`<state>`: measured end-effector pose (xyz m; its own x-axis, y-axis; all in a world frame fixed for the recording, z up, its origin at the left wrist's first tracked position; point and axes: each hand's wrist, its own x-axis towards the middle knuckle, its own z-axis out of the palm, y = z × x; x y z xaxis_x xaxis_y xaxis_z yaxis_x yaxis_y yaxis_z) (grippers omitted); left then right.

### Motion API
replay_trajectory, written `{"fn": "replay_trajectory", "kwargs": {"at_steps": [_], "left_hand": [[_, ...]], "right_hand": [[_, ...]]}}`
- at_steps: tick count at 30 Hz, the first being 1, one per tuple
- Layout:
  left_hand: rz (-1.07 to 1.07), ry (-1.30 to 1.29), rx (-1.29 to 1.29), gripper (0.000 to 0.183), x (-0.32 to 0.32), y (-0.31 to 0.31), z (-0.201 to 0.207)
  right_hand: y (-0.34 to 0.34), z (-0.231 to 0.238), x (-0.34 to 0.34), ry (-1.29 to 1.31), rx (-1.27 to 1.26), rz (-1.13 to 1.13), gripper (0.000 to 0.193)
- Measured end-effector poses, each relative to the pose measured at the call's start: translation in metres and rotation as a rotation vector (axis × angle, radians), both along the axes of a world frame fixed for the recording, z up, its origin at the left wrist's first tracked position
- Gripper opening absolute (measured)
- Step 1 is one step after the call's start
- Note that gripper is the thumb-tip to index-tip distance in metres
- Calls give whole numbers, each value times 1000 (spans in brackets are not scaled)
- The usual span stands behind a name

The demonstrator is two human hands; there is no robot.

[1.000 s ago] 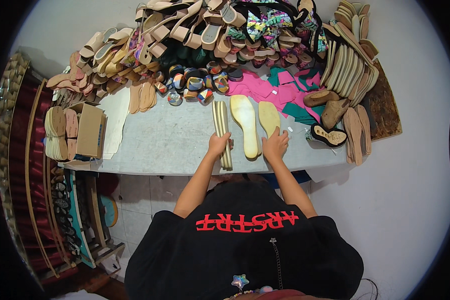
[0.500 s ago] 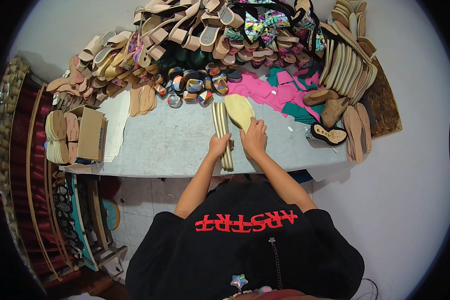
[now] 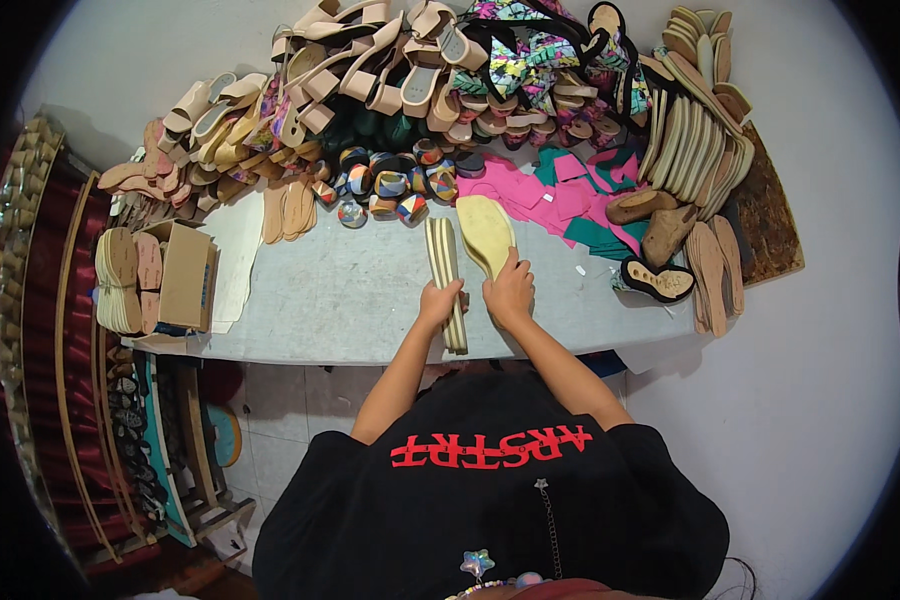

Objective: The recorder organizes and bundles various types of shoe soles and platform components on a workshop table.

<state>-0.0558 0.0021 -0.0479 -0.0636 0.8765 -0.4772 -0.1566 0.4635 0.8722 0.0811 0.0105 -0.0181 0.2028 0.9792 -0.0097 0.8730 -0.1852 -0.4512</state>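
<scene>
A few pale yellow-and-white striped shoe soles (image 3: 442, 250) stand on edge together, gripped by my left hand (image 3: 440, 302) near the table's front edge. Just to the right, my right hand (image 3: 511, 292) is closed on the lower part of a single yellow shoe sole (image 3: 484, 228), its broad face turned up and its wide toe end pointing away from me. A narrow gap separates the sole from the striped bundle. My right hand hides part of the sole's heel end.
Finished sandals (image 3: 420, 80) pile up along the table's back, with multicoloured heels (image 3: 390, 183) before them. Pink fabric pieces (image 3: 510, 188) and wooden shoe lasts (image 3: 665, 235) lie right of centre. Stacked soles (image 3: 695, 150) stand far right; a cardboard box (image 3: 187, 275) sits at the left.
The whole view has shifted slightly. My hands keep their holds; the striped soles and the yellow sole have come a little nearer to me.
</scene>
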Motion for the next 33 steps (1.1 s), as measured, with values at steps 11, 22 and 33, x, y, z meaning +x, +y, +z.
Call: {"fn": "replay_trajectory", "kwargs": {"at_steps": [11, 22, 33], "left_hand": [[-6, -9, -3, 23, 1, 0, 6], [53, -37, 31, 22, -5, -4, -7], [-170, -15, 153, 29, 69, 55, 74]], "right_hand": [[-2, -7, -4, -60, -54, 25, 83], [-9, 20, -1, -98, -164, 121, 93], [59, 40, 112, 217, 422, -42, 48]]}}
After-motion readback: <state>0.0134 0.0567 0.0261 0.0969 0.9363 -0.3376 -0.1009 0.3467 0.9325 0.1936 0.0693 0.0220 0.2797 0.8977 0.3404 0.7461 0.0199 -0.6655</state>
